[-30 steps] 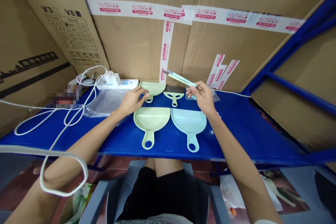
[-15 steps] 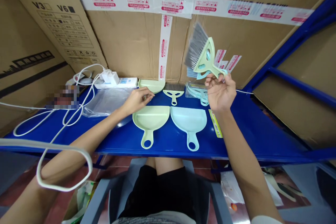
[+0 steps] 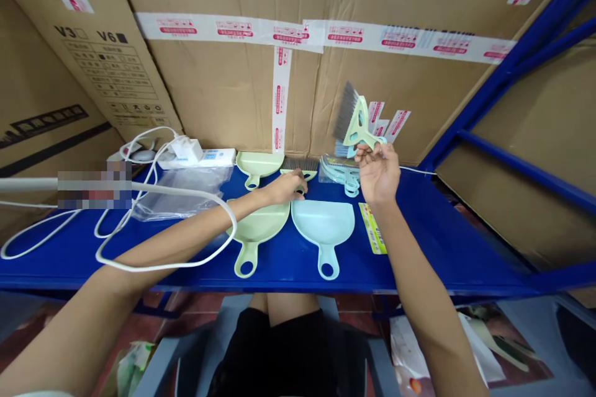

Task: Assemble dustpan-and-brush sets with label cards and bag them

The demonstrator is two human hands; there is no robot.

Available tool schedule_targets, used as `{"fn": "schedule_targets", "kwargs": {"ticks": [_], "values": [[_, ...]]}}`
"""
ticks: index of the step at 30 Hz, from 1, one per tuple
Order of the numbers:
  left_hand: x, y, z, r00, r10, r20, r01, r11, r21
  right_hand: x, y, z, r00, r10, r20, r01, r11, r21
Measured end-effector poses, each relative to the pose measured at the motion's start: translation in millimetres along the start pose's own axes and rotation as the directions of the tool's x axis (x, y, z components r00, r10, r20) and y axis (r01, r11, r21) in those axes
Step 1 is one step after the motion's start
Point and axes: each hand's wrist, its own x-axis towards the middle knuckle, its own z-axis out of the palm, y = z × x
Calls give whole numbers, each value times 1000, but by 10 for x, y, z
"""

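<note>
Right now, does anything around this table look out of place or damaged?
Yes: a white cable loops loosely in front of the left forearm, partly hiding it. Nothing looks spilled or damaged.

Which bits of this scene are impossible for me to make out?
All in the head view:
Blue brush: mostly hidden behind the raised green brush.
Handle of the tabletop brush: mostly covered by the left hand; its grip is unclear.
Front green dustpan: upper corner behind the left forearm.
Yellow card: print too small.

Taped cardboard [image 3: 223, 87] behind a blue table [image 3: 447, 242], grey chair [image 3: 230, 316] and red floor tiles [image 3: 198, 304] below
</note>
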Motion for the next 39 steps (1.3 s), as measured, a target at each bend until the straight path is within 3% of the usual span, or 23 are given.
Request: {"fn": "schedule_targets", "kwargs": {"ticks": [7, 14, 19, 22, 24, 27, 30, 32, 34, 36, 39], "values": [[73, -91, 60, 997, -23, -73, 20, 999, -39, -48, -52, 51, 1000, -4, 16, 4, 1000, -19], [127, -69, 37, 999, -6, -53, 3, 999, -46, -69, -48, 80, 999, -1, 35, 3, 999, -43], [42, -5, -63, 996, -30, -87, 28, 999, -32, -104, -73, 130, 997, 50, 54, -55, 995, 89], [-53, 72, -238, 970, -45, -239, 2, 984, -178, -134, -96, 185, 990, 116, 74, -128, 976, 177], [-153, 143, -395, 956, -77, -284, -40, 923, -384, -172, -93, 230, 985, 135, 109, -152, 974, 169], [-363, 255, -611, 969, -109, -222, -90, 679, -729, -284, -55, 308, 974, 73, 214, -73, 997, -7], [-585, 337, -698, 981, -87, -174, -120, 433, -894, -452, 6, 397, 893, -49, 448, 219, 916, -336], [-698, 364, -657, 980, -92, -176, -142, 299, -944, -569, 49, 462, 773, -106, 625, 467, 761, -449], [-773, 378, -560, 967, -155, -204, -170, 204, -964, -668, 89, 525, 641, -128, 757, 638, 638, -432], [-818, 389, -451, 941, -253, -225, -191, 151, -970, -741, 119, 581, 538, -110, 836, 718, 579, -386], [-858, 412, -343, 906, -368, -209, -185, 98, -978, -802, 141, 638, 451, -57, 891, 769, 532, -355]]}}
